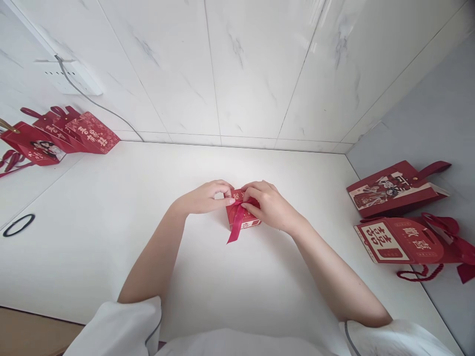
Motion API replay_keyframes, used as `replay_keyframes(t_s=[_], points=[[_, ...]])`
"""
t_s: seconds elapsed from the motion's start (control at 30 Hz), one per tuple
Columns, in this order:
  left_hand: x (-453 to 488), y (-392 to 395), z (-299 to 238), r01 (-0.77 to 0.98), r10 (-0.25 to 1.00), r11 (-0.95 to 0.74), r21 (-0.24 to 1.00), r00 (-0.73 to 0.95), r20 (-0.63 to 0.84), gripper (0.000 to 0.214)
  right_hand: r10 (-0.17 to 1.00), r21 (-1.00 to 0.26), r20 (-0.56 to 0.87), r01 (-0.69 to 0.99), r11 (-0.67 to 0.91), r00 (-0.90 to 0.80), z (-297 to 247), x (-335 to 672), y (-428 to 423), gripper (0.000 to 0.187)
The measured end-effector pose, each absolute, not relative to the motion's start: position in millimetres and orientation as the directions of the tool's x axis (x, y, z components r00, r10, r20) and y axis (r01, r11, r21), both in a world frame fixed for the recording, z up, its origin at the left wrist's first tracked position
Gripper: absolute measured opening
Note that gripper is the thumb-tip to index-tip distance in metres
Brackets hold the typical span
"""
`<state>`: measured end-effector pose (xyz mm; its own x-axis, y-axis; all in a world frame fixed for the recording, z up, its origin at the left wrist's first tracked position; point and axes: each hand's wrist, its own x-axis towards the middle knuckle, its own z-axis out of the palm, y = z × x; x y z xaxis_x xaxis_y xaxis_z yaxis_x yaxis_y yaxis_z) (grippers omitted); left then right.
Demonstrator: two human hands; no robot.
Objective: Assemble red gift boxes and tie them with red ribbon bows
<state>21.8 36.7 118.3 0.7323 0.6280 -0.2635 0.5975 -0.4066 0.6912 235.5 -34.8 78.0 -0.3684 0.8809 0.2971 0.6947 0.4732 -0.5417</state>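
A small red gift box sits in the middle of the white table. A red ribbon runs over its top and one tail hangs down its front. My left hand rests at the box's left top edge, fingers curled and pinching the ribbon. My right hand lies over the box's right side, fingers pressed together on the ribbon at the top. The knot itself is hidden under my fingers.
Several red gift boxes with ribbons stand at the far left by the wall. Two flat red boxes with tassels lie at the right edge. A black hair tie lies at the left. A white cable runs down the tiled wall.
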Motion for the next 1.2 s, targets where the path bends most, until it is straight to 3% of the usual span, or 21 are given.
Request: replay_keyframes(t_s=[0.1,0.3,0.6,0.73,0.97,1.13,1.2], points=[[23.3,36.5,117.6,0.587,0.640,-0.405,0.701,0.730,-0.242,0.028,0.877,-0.570,0.310,0.666,0.481,-0.367,77.0,233.4,-34.6,0.002],[22.6,37.6,115.0,0.575,0.643,-0.391,0.719,0.729,-0.233,0.026,0.881,-0.653,0.328,0.592,0.472,-0.340,72.1,227.4,-30.2,0.012],[19.5,42.0,113.6,0.532,0.573,-0.471,0.704,0.791,-0.214,0.025,0.915,-0.732,0.284,0.551,0.400,-0.287,64.2,223.6,-27.1,0.013],[20.4,40.2,114.0,0.544,0.596,-0.553,0.631,0.787,-0.157,0.028,0.919,-0.751,0.277,0.533,0.388,-0.279,60.7,224.4,-24.9,0.011],[30.1,32.9,113.8,0.559,0.615,-0.741,0.373,0.787,0.043,0.034,0.930,-0.776,0.251,0.519,0.358,-0.267,60.1,222.9,-23.0,0.011],[29.9,32.6,117.9,0.522,0.656,-0.537,0.663,0.752,-0.060,0.035,0.931,-0.794,0.250,0.494,0.355,-0.268,59.0,224.3,-22.5,0.011],[27.9,35.3,117.5,0.508,0.644,-0.471,0.721,0.757,-0.113,0.032,0.931,-0.806,0.241,0.479,0.349,-0.273,58.7,226.3,-21.8,0.010]])
